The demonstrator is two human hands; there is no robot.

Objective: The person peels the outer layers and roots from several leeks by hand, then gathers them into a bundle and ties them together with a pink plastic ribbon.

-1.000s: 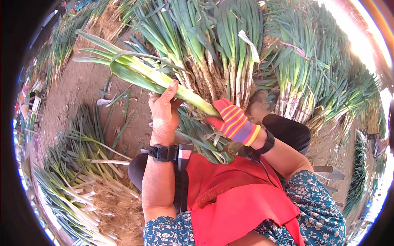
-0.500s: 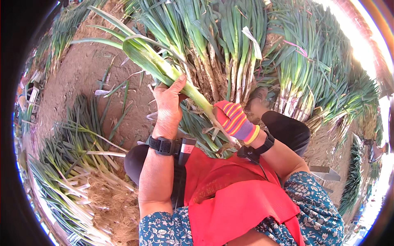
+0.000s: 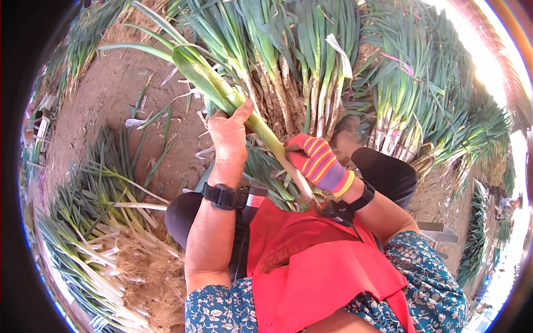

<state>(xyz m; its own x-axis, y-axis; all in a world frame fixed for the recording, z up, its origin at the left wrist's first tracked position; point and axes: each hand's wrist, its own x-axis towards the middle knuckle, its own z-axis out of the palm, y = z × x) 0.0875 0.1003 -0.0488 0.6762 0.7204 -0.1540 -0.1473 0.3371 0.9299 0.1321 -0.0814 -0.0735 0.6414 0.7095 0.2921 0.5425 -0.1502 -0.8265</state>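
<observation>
A long green onion [image 3: 269,139] lies slantwise in front of me, its leaves toward the upper left and its root end low over my lap. My bare left hand [image 3: 229,133] is closed around the upper stalk, just below where the leaves fan out. Lower down, my right hand [image 3: 316,161], in a striped orange and purple glove, curls its fingers against the pale part of the stalk. The tip of the root end is close to my right wrist and partly lost against the red apron [image 3: 327,272]. More green onion leaves [image 3: 266,169] show behind the stalk.
To my left is a loose pile of green onions [image 3: 105,250] with tangled roots. Upright bunches [image 3: 322,66] stand directly ahead, and tied ones [image 3: 408,94] stand at the right. Torn leaves litter the dirt floor [image 3: 94,105]. A metal piece [image 3: 438,232] sits beside my right knee.
The loose strips that hung by the lower stalk near my right hand no longer show there, and the stalk looks smoother. Both hands keep their hold with only slight shifts.
</observation>
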